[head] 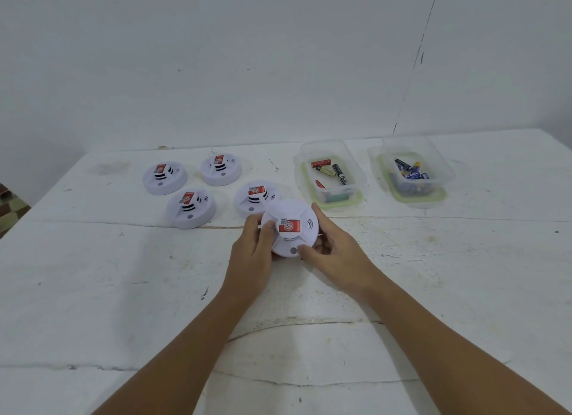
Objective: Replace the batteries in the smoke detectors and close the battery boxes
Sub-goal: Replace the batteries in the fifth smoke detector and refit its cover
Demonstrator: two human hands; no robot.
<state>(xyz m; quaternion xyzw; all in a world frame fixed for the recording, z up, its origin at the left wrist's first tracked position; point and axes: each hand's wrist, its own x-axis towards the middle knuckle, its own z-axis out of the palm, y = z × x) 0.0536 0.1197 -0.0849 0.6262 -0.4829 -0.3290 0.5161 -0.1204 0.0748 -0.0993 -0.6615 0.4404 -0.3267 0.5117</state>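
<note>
Both hands are on one smoke detector [289, 228], lifted just off the tabletop [93, 290] near its middle. The left hand [252, 253] grips its left edge, thumb curled over the rim beside the red sticker. The right hand [334, 250] holds the right side, fingers wrapped round the far edge and thumb pressed near the small grey button at the front.

Behind and to the left, four more detectors sit face up: one just behind the held one [255, 197], one further left [190, 208], and two at the back, left [164, 177] and right [221, 169]. Each carries a red label on its raised centre.

To the right stand two clear plastic tubs, each resting on a green-rimmed lid. The nearer tub [329, 174] holds a few loose batteries, red, yellow, black and green. The far tub [413, 170] holds a denser heap, mostly blue and black; at this distance the brands are hard to read.

The tabletop is white and rough, scuffed, with long cracks running across it and dark specks. A plain pale wall [247, 58] rises behind, and a thin dark cord [416, 64] hangs down it at the right. A patch of patterned floor [9, 204] shows at the far left edge.
</note>
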